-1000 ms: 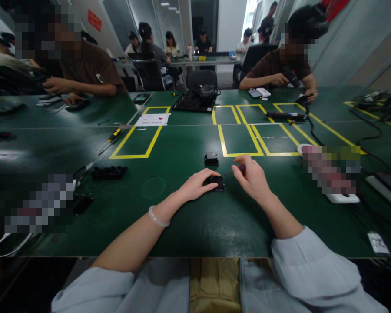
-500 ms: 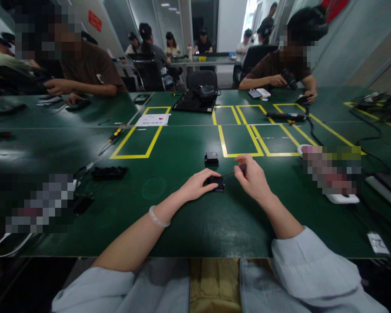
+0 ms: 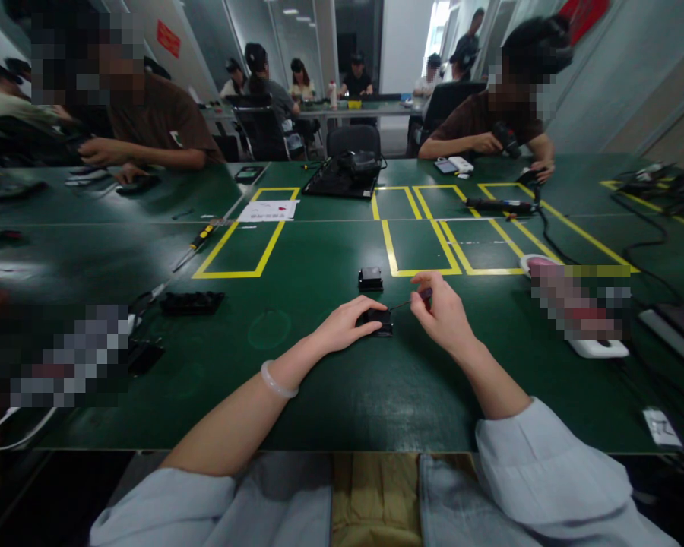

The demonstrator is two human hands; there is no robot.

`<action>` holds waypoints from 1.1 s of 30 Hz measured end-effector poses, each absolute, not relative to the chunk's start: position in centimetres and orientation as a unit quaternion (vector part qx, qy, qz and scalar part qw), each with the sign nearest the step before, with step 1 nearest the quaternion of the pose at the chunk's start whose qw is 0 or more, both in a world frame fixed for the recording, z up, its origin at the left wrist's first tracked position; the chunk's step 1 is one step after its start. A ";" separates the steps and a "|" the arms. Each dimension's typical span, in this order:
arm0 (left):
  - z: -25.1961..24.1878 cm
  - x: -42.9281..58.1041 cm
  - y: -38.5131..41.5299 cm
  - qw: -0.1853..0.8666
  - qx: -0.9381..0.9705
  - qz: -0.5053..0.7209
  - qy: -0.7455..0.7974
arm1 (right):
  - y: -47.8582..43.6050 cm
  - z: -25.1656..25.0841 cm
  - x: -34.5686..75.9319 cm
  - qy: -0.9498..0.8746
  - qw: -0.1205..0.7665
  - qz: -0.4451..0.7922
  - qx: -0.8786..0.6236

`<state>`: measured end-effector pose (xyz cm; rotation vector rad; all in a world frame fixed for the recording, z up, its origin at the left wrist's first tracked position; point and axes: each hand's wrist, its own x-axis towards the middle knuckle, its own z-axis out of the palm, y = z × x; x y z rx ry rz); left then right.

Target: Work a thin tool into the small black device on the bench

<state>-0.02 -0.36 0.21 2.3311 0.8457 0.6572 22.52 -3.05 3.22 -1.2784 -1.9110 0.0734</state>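
My left hand [image 3: 346,324] lies over a small black box [image 3: 381,322] on the green table [image 3: 330,387], its fingers curled around the box's left side. My right hand [image 3: 443,311] pinches a thin screwdriver [image 3: 415,299] with a dark handle; its tip points down-left toward the top of the box. A second small black box [image 3: 370,279] sits a little farther away, apart from both hands.
Yellow tape rectangles [image 3: 422,243] mark the table beyond the boxes. A black tray [image 3: 192,302] and a yellow-handled screwdriver [image 3: 197,241] lie at the left, a white device [image 3: 598,347] and cables [image 3: 650,251] at the right. Other people work at the table's far side.
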 end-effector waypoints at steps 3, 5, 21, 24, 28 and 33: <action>0.1 0.0 -0.3 0.282 0.871 0.248 0.316 | -3.0 3.2 22.5 -0.759 0.411 0.033 -0.504; 0.0 0.0 -0.3 0.282 0.872 0.248 0.314 | -3.0 3.1 22.5 -0.755 0.411 0.029 -0.509; 0.2 0.0 -0.4 0.285 0.870 0.245 0.318 | -3.2 3.2 22.5 -0.754 0.409 0.045 -0.512; 0.2 0.0 -0.4 0.286 0.870 0.245 0.317 | -3.2 3.2 22.5 -0.748 0.409 0.045 -0.521; 0.2 0.0 -0.4 0.287 0.870 0.243 0.318 | -3.0 2.9 22.6 -0.749 0.410 0.040 -0.519; 0.2 0.0 -0.4 0.285 0.870 0.247 0.317 | -3.0 2.9 22.6 -0.753 0.405 0.035 -0.518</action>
